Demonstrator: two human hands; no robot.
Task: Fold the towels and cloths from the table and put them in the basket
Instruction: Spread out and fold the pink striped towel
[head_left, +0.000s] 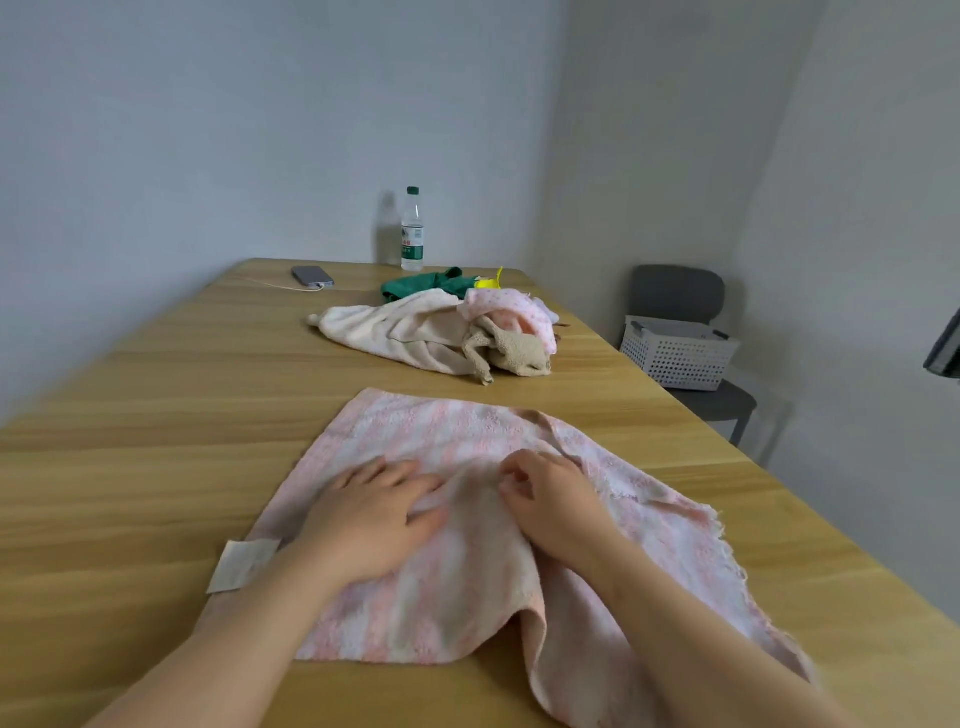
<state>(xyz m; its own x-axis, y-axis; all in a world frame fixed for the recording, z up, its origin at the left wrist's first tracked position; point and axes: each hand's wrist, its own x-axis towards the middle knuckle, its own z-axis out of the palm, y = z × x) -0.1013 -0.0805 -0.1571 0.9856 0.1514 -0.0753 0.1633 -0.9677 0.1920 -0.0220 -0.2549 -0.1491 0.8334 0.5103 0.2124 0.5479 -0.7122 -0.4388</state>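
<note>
A frayed, pink-striped terry towel (457, 441) is lying rumpled on the woodgrain worktop (156, 415). The left hand (374, 514) is pressing flat on it, fingers straight, and the right hand (550, 499) is pinching a raised fold.

I see bare bench (130, 415) wood down the left, open for a pass. Ahead the heap of cloths (426, 332) blocks the middle, a bottle (412, 234) and phone (311, 276) behind it. Off the right edge, the basket (675, 356) sits on a chair (727, 405), open-topped.
</note>
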